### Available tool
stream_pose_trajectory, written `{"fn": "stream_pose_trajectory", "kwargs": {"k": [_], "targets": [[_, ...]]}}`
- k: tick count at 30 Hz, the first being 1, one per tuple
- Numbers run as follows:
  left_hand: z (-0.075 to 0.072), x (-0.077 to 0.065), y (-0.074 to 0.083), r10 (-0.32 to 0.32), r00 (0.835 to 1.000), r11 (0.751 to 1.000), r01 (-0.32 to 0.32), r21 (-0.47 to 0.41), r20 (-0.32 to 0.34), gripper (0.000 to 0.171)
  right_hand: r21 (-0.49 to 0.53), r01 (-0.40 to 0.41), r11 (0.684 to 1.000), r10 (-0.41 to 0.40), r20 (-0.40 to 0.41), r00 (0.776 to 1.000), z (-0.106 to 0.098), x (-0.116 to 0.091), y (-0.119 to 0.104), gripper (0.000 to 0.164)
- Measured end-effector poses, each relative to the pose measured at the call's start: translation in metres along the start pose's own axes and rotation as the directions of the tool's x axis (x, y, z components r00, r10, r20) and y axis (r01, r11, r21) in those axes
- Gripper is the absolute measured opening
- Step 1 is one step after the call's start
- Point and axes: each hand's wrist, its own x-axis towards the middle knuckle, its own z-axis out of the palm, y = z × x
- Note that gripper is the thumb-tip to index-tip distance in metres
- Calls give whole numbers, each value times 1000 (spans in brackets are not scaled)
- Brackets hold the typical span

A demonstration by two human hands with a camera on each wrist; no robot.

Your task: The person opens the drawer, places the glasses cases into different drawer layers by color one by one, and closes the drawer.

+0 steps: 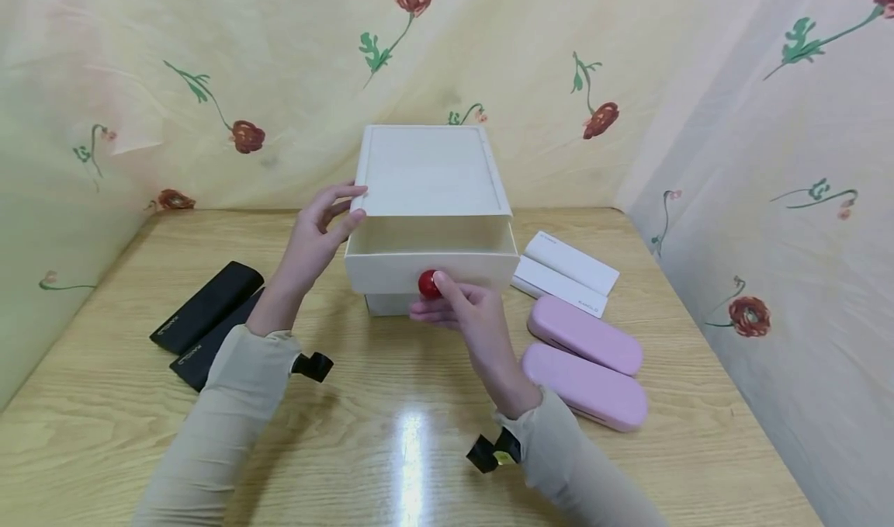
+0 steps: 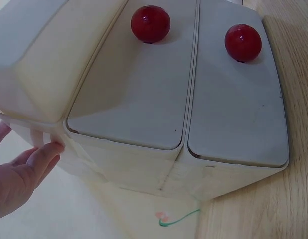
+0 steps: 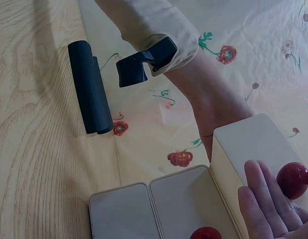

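Tabletop: wood-grain, floral cloth behind its far edge.

White three-drawer cabinet: stands near the middle of the far edge, drawer fronts facing the near edge. Top drawer pulled out toward the near edge; long axis of its front runs left–right. Lower two drawers pushed in, per left wrist view.

Cabinet lies between the hands. Left hand: fingers extended, resting against cabinet's left side near the front. Right hand: in front of top drawer, pinching its red ball knob; remaining fingers extended below it.

Two lilac cases: toward right edge, side by side, long axes slanting toward near right corner. Two white cases: beyond these, similar slant. Two black cases: toward left edge, long axes slanting toward near left corner.

Lettering: on black and white cases, too small to read with certainty.
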Motion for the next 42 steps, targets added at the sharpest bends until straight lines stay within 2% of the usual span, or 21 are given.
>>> {"fn": "stream_pose_trajectory", "kwargs": {"k": [29, 35, 42], "targets": [[1, -2, -2, 0, 1000, 1000, 0, 3, -8, 36, 2, -9, 1000, 9, 15, 1000, 1, -27, 6, 41], [0, -2, -2, -7, 1000, 1000, 7, 11, -3, 36, -32, -14, 999, 14, 11, 1000, 2, -33, 6, 42], [1, -3, -1, -7, 1000, 1000, 7, 6, -2, 37, -35, 21, 999, -19, 40, 999, 1, -40, 8, 42]]}}
